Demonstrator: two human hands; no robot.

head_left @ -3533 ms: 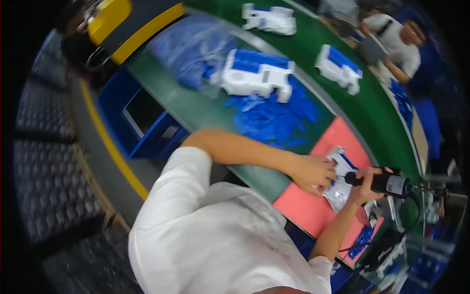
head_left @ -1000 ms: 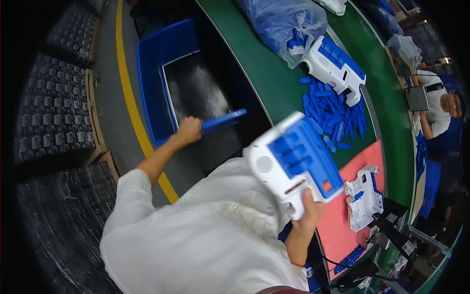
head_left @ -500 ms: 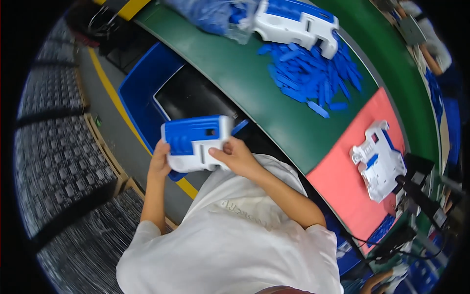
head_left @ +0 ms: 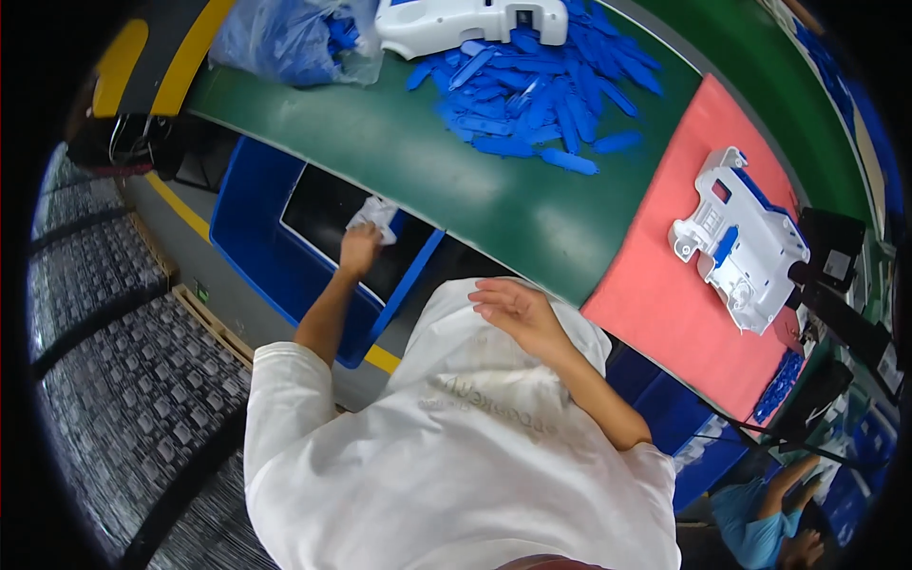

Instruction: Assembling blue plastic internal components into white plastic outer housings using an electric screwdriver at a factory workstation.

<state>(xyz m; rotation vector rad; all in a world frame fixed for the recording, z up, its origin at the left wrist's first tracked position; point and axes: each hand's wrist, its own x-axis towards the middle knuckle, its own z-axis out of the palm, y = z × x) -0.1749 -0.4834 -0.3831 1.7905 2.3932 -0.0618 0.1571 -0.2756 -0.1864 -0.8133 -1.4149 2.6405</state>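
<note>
My left hand reaches over the blue bin beside the bench. Its fingers are closed on a small, pale white piece, partly hidden by the hand; what kind it is, I cannot make out. Over my lap hangs my right hand, fingers stretched out, holding nothing. On the red mat to the right lies a white plastic housing half, its inner side up, with blue trim along one edge. A white housing rests at the far side of the green bench.
Flat blue plastic strips lie heaped on the green bench, near a clear bag of blue parts. A black device on an arm stands beside the mat. Wrapped stacks line the floor at left. Another person is at lower right.
The blue-and-white housing that both hands held is no longer seen between them. My left hand has moved away over the bin; my right hand has let go and opened. The view has shifted.
</note>
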